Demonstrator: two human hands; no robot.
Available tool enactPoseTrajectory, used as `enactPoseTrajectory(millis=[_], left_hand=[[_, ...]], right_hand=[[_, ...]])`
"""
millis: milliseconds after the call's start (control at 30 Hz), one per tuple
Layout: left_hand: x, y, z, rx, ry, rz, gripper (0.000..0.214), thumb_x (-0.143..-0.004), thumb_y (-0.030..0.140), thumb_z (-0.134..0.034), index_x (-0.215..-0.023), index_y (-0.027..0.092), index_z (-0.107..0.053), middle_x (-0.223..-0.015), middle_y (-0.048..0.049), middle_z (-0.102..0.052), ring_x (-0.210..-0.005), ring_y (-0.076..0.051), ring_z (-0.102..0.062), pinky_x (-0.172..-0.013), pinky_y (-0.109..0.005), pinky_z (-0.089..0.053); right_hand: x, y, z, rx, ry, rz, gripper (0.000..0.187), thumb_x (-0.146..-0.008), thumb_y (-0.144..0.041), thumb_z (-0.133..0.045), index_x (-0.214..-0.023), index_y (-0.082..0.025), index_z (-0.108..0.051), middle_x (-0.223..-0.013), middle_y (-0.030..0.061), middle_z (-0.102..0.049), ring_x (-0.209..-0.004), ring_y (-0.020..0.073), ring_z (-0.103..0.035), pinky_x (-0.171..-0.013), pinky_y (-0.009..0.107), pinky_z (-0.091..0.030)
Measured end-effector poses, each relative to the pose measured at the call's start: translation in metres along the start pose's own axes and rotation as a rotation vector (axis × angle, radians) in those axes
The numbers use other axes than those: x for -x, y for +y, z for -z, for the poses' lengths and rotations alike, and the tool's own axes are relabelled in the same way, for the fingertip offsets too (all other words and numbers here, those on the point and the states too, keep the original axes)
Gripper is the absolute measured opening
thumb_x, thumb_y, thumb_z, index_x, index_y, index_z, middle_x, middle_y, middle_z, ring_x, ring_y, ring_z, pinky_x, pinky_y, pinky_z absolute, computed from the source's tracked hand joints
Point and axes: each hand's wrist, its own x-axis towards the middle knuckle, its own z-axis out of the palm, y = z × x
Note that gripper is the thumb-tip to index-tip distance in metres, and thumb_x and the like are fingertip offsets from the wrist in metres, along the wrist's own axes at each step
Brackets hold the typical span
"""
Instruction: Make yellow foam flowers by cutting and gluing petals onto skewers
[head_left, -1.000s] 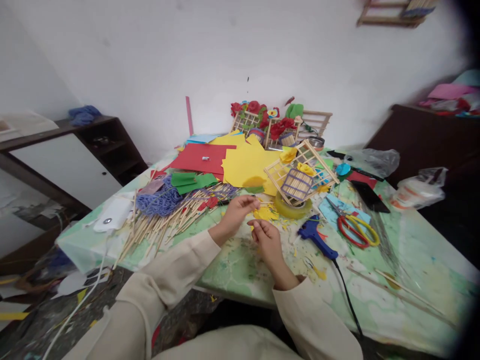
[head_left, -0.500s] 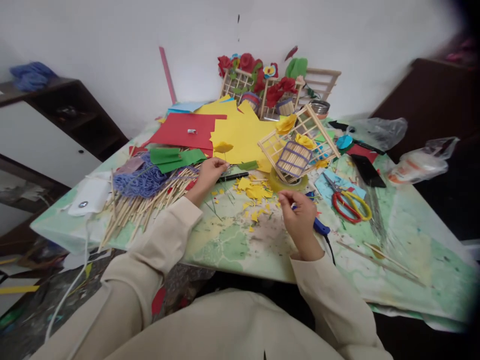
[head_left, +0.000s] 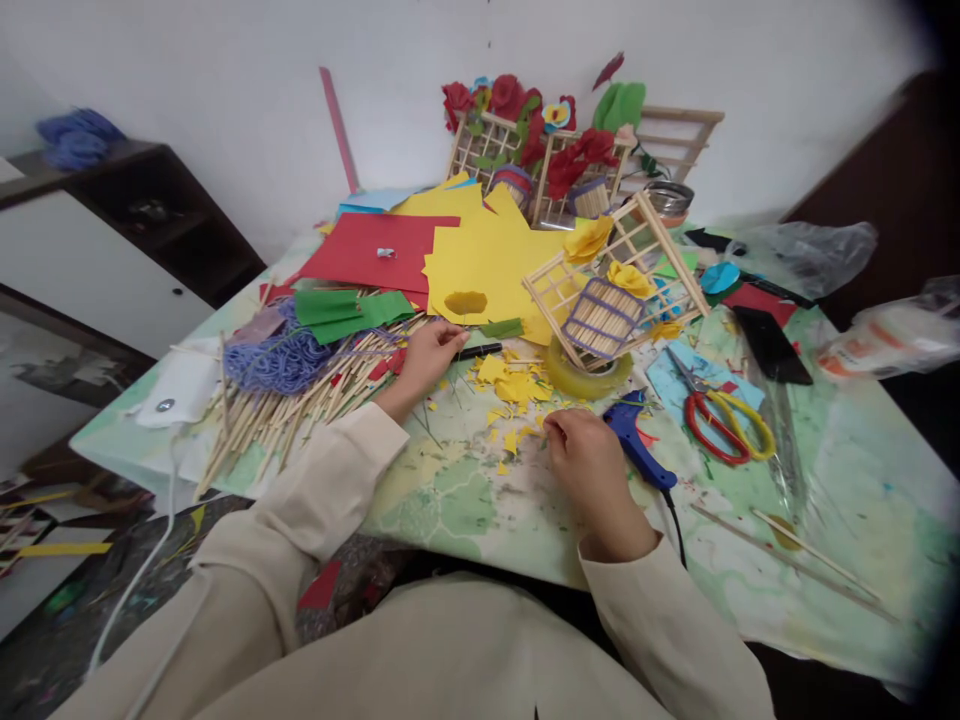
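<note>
My left hand (head_left: pixel 426 358) rests on the table with its fingers curled, pinching a thin stem that carries a yellow paper flower (head_left: pixel 465 302). A black pen (head_left: pixel 478 350) lies by its fingertips. My right hand (head_left: pixel 591 465) lies knuckles up among yellow paper scraps (head_left: pixel 514 385), fingers pinched together at the tabletop. Whatever it holds is hidden. A blue glue gun (head_left: pixel 634 440) lies just to its right.
Wooden sticks (head_left: pixel 300 405) and purple yarn (head_left: pixel 274 358) lie at the left, with red, yellow and green paper sheets (head_left: pixel 480 265) behind. A stick frame with a small basket (head_left: pixel 607 300) leans on a tape roll (head_left: pixel 585 375). Scissors (head_left: pixel 724 420) and plastic bags (head_left: pixel 802 255) are at the right.
My hands came apart. The left one went left with the flower toward the sticks, and the right one dropped onto the table beside the glue gun. The camera tilted downward.
</note>
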Motion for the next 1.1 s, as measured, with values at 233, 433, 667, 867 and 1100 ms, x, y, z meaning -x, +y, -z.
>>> enactPoseTrajectory(millis=[233,433,667,867,1100], left_hand=[[0.005,0.001,-0.002,-0.115,0.044,-0.133,0.024,-0.080,0.034,-0.054,-0.078,0.014,-0.065,-0.068,-0.0025,-0.062,-0.063,-0.013,-0.054,-0.061,-0.026,-0.040],[0.004,-0.002,-0.001,-0.193,0.031,-0.181,0.021,-0.082,0.030,-0.052,-0.080,0.015,-0.066,-0.071,-0.0031,-0.065,-0.068,-0.015,-0.056,-0.066,-0.027,-0.041],[0.002,-0.006,0.000,-0.213,0.056,-0.187,0.019,-0.080,0.028,-0.054,-0.083,0.015,-0.067,-0.080,-0.0049,-0.068,-0.074,-0.016,-0.059,-0.072,-0.028,-0.044],[0.002,-0.008,-0.001,-0.263,0.038,-0.185,0.020,-0.081,0.029,-0.054,-0.087,0.016,-0.067,-0.088,-0.0064,-0.069,-0.082,-0.018,-0.060,-0.078,-0.030,-0.044],[0.001,-0.008,0.002,-0.324,0.054,-0.185,0.020,-0.081,0.028,-0.054,-0.094,0.016,-0.065,-0.094,-0.0071,-0.067,-0.089,-0.019,-0.058,-0.084,-0.032,-0.043]], right_hand=[[-0.001,0.004,0.001,-0.019,-0.021,-0.068,0.018,-0.082,-0.018,-0.047,-0.076,-0.017,-0.065,-0.079,0.0073,-0.067,-0.077,0.0203,-0.059,-0.069,0.030,-0.040],[-0.002,0.008,-0.008,-0.060,-0.032,-0.026,0.019,-0.082,-0.020,-0.047,-0.078,-0.017,-0.066,-0.081,0.0069,-0.068,-0.078,0.0203,-0.059,-0.070,0.030,-0.040],[-0.002,0.005,-0.008,-0.118,-0.053,0.056,0.016,-0.083,-0.027,-0.052,-0.080,-0.017,-0.065,-0.078,0.0068,-0.066,-0.076,0.0199,-0.057,-0.069,0.030,-0.041],[-0.001,-0.009,-0.005,-0.064,-0.197,0.372,0.018,-0.078,-0.032,-0.062,-0.087,-0.017,-0.065,-0.086,0.0084,-0.063,-0.086,0.0219,-0.053,-0.078,0.033,-0.040],[0.002,-0.012,-0.019,-0.115,-0.054,0.180,0.020,-0.085,-0.017,-0.047,-0.080,-0.017,-0.066,-0.082,0.0083,-0.066,-0.082,0.0194,-0.055,-0.077,0.031,-0.041]])
